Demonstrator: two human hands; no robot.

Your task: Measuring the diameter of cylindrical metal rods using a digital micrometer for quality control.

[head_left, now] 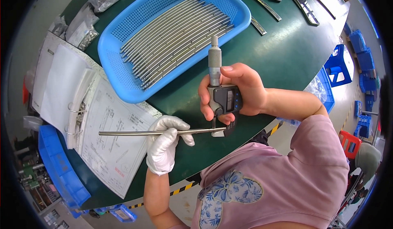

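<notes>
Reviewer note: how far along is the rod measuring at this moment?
Done: nothing shows as a checked pile; I cannot tell how many are finished. In hand: the gloved left hand holds one metal rod, its end in the digital micrometer gripped by the bare right hand. Left: many rods lie in the blue basket, beside the open binder with drawings.

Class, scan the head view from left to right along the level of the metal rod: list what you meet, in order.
Blue bin → ring binder with drawings → metal rod → gloved left hand → digital micrometer → bare right hand.
</notes>
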